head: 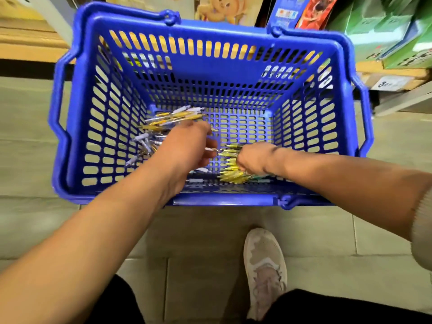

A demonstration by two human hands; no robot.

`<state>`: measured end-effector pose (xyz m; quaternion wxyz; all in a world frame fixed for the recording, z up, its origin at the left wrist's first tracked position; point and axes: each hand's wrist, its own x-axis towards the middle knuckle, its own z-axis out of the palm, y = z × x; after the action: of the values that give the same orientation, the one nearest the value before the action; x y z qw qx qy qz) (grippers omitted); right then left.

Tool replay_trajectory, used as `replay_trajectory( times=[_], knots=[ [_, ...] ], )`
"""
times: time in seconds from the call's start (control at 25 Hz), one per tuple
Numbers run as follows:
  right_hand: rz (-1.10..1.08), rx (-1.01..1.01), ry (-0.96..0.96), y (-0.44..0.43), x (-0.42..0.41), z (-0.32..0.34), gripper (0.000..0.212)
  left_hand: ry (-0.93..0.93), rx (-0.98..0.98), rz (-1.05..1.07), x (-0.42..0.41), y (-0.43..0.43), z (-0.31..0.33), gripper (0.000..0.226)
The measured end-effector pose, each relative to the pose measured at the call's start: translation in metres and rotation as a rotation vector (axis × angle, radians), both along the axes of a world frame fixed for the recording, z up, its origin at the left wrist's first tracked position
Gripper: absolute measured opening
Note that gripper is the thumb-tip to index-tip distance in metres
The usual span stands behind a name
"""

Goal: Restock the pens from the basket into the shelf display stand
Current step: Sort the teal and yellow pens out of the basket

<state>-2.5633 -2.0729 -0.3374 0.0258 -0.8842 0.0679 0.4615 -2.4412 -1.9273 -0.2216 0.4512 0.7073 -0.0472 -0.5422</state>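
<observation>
My right hand (pixel 251 160) gripping slim yellow pens (pixel 230 164), left hand (pixel 187 148) curled over loose pens (pixel 163 122), hold unclear, slotted blue plastic basket (pixel 233 73), far-right corner open.

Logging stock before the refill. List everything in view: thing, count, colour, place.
basket: one, blue, on the floor
loose pens: many, yellow and white, left of the basket bottom
pen bundle: one, yellow, low in the basket, near side
boxes: several, green, shelf at upper right
price tag: one, white, shelf edge at right
shoe: one, whitish, floor below the basket
left hand: over the loose pens, grip blurred
right hand: fingers curled round the pen bundle
</observation>
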Motion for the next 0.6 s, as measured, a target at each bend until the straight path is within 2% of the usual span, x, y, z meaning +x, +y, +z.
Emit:
replay_trajectory(
  times=[0.08, 0.2, 0.28, 0.4, 0.48, 0.6],
  knots=[
    [-0.121, 0.092, -0.074, -0.015, 0.009, 0.009, 0.009, -0.033, 0.004, -0.016, 0.007, -0.001, -0.008, 0.019],
    [-0.485, 0.319, -0.335, -0.035, 0.018, 0.035, 0.013, -0.114, 0.019, -0.066, 0.021, -0.008, -0.02, 0.014],
    [-0.815, 0.614, -0.455, -0.034, 0.025, 0.051, 0.008, -0.078, 0.049, -0.082, 0.024, -0.009, -0.024, 0.012],
    [-1.236, 1.041, -0.456, -0.018, 0.035, 0.058, 0.006, 0.076, 0.005, -0.097, 0.022, -0.005, -0.024, 0.023],
    [-1.327, 1.152, -0.468, -0.007, 0.039, 0.055, 0.008, 0.073, -0.06, -0.042, 0.023, -0.006, -0.026, 0.029],
    [-1.401, 1.22, -0.521, -0.003, 0.044, 0.049, 0.013, -0.019, -0.086, -0.003, 0.025, -0.005, -0.027, 0.025]
  ],
)
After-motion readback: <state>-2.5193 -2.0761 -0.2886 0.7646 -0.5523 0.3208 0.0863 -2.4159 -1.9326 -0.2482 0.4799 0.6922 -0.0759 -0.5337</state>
